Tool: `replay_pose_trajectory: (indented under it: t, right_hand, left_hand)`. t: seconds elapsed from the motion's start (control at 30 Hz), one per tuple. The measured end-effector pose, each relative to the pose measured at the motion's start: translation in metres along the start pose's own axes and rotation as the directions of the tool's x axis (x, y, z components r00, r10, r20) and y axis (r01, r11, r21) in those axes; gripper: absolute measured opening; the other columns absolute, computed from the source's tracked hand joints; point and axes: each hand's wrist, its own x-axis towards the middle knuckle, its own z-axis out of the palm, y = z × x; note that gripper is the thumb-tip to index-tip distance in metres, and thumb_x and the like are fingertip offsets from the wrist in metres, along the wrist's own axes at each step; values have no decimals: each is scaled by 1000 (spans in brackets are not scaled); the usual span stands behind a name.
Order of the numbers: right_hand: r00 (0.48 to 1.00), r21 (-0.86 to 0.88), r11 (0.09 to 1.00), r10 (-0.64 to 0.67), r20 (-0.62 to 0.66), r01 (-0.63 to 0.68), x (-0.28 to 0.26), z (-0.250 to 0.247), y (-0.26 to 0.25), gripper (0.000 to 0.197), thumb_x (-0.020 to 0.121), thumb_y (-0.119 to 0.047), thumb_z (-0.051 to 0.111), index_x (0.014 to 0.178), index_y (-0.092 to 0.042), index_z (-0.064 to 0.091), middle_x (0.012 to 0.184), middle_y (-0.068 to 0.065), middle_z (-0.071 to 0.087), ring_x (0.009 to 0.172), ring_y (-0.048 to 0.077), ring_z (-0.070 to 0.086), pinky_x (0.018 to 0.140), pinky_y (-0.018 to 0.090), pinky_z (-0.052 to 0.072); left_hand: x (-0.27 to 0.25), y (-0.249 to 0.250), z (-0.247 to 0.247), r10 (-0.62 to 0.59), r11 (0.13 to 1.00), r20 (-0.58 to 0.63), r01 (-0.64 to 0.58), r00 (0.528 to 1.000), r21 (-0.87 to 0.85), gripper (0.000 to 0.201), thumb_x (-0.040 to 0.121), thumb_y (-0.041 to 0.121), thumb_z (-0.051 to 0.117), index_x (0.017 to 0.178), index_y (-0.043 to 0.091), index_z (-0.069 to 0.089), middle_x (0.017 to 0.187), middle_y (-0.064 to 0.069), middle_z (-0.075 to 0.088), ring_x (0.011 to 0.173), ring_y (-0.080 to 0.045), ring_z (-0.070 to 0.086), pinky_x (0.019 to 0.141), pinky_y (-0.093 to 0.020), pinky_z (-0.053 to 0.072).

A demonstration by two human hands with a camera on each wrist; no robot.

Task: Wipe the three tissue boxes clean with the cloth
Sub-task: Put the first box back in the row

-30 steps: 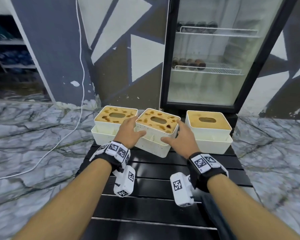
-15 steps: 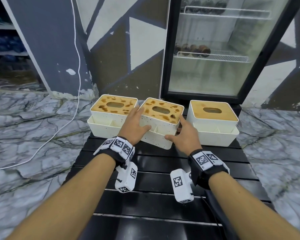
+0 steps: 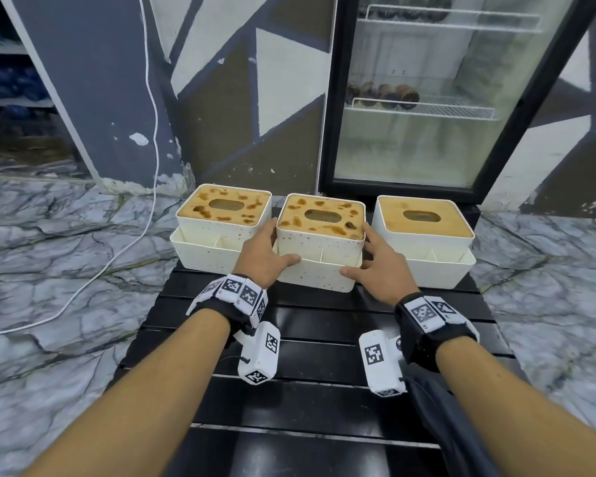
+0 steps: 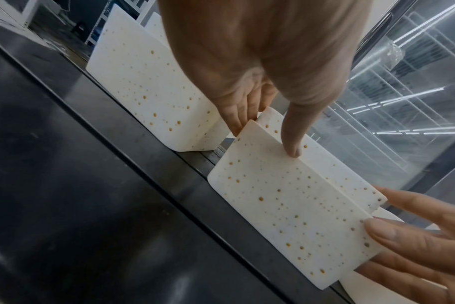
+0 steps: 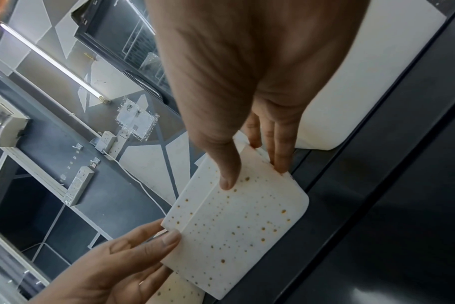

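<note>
Three white tissue boxes with wooden lids stand in a row at the far end of a black slatted table [image 3: 310, 359]. The left box [image 3: 221, 215] and the middle box [image 3: 319, 249] carry brown stains on their lids and specks on their walls; the right box [image 3: 424, 232] looks clean. My left hand [image 3: 269, 247] grips the middle box's left side, thumb on its front. My right hand [image 3: 372, 258] grips its right side the same way. In the wrist views the speckled middle box [image 4: 286, 205] [image 5: 237, 226] sits between both thumbs. No cloth is clearly visible.
A glass-door fridge [image 3: 427, 98] stands right behind the boxes. A white cable [image 3: 124, 242] runs across the marble floor on the left. Dark grey fabric [image 3: 437, 407] lies at the table's near right; I cannot tell what it is.
The middle box, raised and tilted a second ago, now stands level in the row between the other two. Both hands keep their hold on its sides.
</note>
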Motion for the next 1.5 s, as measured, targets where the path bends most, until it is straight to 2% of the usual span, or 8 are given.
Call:
replay_pose_trajectory:
  t: [0.33, 0.5, 0.7, 0.8, 1.03, 1.13, 1.3, 1.5]
  right_hand:
    - [1000, 106, 994, 15, -20, -12, -15, -7, -1, 89, 76, -12, 78, 146, -37, 28, 129, -11, 59, 100, 14, 65, 96, 41, 50]
    - [1000, 140, 990, 5, -17, -2, -52, -23, -22, 90, 76, -6, 77, 147, -31, 28, 129, -12, 56, 99, 12, 65, 93, 31, 50]
    - [1000, 151, 989, 6, -13, -4, -109, -35, -38, 89, 76, -3, 76, 147, -28, 29, 114, -17, 50, 90, 8, 63, 82, 13, 46]
    - [1000, 187, 982, 12, 4, -12, -136, -35, -34, 90, 74, -3, 78, 146, -29, 32, 124, -13, 55, 93, 10, 66, 93, 27, 51]
    - [999, 248, 968, 29, 22, -33, -195, -35, -27, 90, 71, 1, 78, 144, -31, 36, 112, -18, 61, 94, 12, 69, 95, 41, 51]
    - [999, 257, 965, 33, 43, -43, -215, -33, -24, 92, 71, 3, 78, 144, -32, 35, 115, -15, 63, 94, 8, 69, 95, 40, 51]
    - [998, 272, 961, 47, 49, -58, -241, -27, -21, 90, 72, 3, 77, 145, -29, 35, 125, -7, 62, 93, 6, 69, 94, 35, 52]
    - [998, 271, 961, 42, 38, -50, -258, -22, -21, 88, 73, 5, 75, 145, -26, 35, 118, -14, 61, 90, 1, 67, 85, 21, 53]
  left_hand:
    - [-24, 8, -5, 31, 995, -38, -35, 999, -94, 78, 81, -3, 77, 148, 13, 42, 139, -4, 57, 121, -6, 50, 100, -21, 41]
    - [-55, 18, -11, 51, 992, -37, -54, 998, -112, 79, 81, -1, 77, 149, 15, 42, 141, -4, 57, 132, -18, 52, 110, -37, 44]
    - [-106, 25, -16, 64, 990, -48, -70, 997, -123, 80, 79, -1, 79, 148, 14, 43, 140, -2, 57, 121, -5, 51, 100, -17, 41]
    - [-135, 28, -18, 66, 987, -35, -71, 997, -143, 80, 76, -2, 81, 147, 12, 45, 139, -5, 59, 121, -9, 55, 105, -28, 46]
    - [-198, 24, -18, 82, 989, -56, -89, 995, -121, 79, 71, 2, 86, 142, 12, 52, 131, -3, 64, 112, -3, 56, 98, -18, 44]
    - [-218, 18, -15, 79, 987, -67, -88, 995, -137, 81, 68, 3, 89, 140, 12, 54, 128, -4, 66, 110, -5, 60, 104, -25, 47]
    - [-243, 7, -13, 67, 985, -73, -78, 995, -154, 79, 67, 3, 90, 138, 14, 57, 125, -2, 68, 110, -5, 61, 93, -14, 45]
    - [-257, -4, -10, 43, 989, -92, -56, 995, -138, 79, 64, 5, 91, 136, 15, 59, 120, 3, 68, 108, -3, 62, 82, -1, 41]
